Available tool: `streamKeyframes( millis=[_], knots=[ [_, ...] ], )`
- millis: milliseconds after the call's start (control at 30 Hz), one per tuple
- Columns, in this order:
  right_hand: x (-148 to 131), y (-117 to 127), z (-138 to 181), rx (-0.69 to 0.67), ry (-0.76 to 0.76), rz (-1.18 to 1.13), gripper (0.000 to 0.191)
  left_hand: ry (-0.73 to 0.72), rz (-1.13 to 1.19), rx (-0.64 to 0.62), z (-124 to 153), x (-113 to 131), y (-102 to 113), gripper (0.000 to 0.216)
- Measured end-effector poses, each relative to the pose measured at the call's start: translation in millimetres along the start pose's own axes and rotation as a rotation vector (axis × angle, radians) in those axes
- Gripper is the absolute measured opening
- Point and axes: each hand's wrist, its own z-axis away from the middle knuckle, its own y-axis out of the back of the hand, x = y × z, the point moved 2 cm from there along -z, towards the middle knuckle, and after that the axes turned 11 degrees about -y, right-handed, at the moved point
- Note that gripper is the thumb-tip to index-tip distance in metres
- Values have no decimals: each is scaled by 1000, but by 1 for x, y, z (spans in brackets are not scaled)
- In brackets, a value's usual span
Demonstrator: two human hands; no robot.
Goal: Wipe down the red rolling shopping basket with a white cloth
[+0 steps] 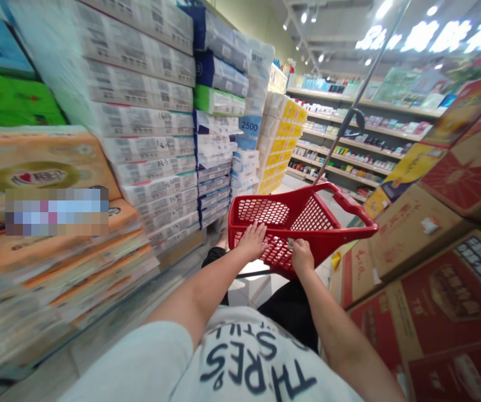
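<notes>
A red plastic shopping basket (pixel 328 226) with mesh walls hangs tilted in front of me, its long metal pull handle (pixel 351 120) rising to the upper right. My left hand (pixel 252 241) lies on the basket's near rim with its fingers spread flat. My right hand (pixel 301 255) grips the near wall of the basket, fingers curled around it. The basket looks empty inside.
Stacked tissue and paper packs (pixel 140 111) fill the shelves on the left. Red and brown cardboard cartons (pixel 445 268) are piled on the right. Yellow boxes (pixel 280 145) and stocked shelves (pixel 349 139) stand farther down the narrow aisle.
</notes>
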Motion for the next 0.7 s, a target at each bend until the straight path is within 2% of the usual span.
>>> streamKeyframes(
  millis=[167,400,567,700],
  knots=[
    [-11,15,-11,113,72,-88,31,0,-23,9,0,-1,0,70],
    [-22,4,-2,-19,30,-6,28,-18,-18,21,-2,-1,-5,68],
    [-56,6,-14,10,163,-52,30,-26,-19,19,0,-2,-8,60],
    [-66,-4,-11,-93,208,79,28,-28,-19,-2,2,-2,-6,64]
  ],
)
